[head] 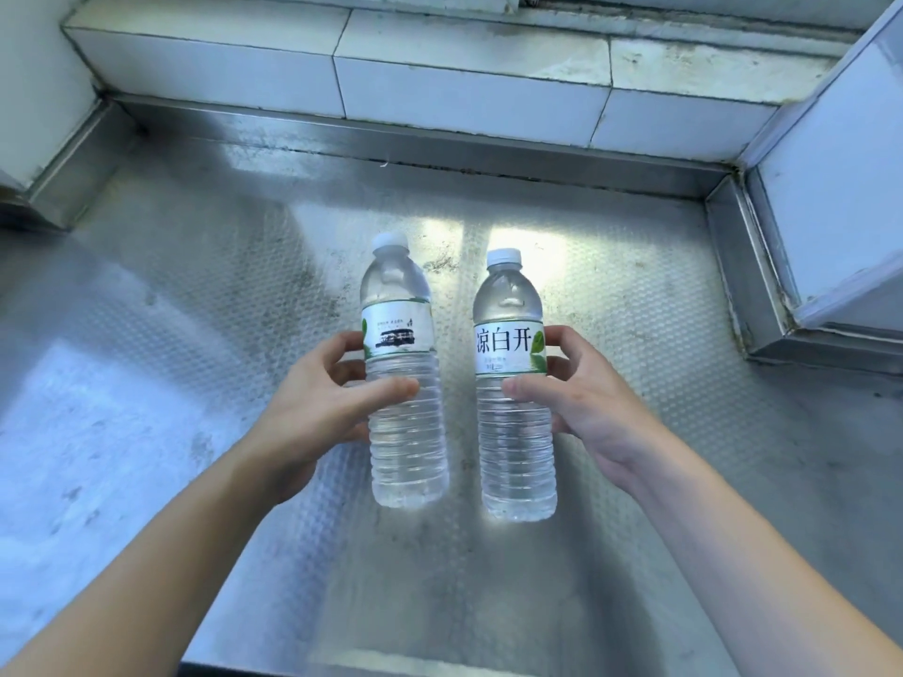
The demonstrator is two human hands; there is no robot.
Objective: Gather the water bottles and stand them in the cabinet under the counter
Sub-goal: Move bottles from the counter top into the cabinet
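The steel counter (635, 334) spread wide under both arms, its embossed top open to the left and toward the near edge, but hemmed at the back by a raised metal lip and the tiled ledge (440, 80), and on the right by a boxed tile column (830, 188). The cabinet was out of view below. Each hand held one capped, full water bottle upright, side by side but apart — the left hand (312, 408) wrapped around the left bottle (403, 383), the right hand (586, 408) around the right bottle (513, 398), thumbs across the ribbed bodies. The likely trouble: thin ribbed plastic could flex and slip in a one-handed grip, or a bottle could clip the counter's front edge on the way down.
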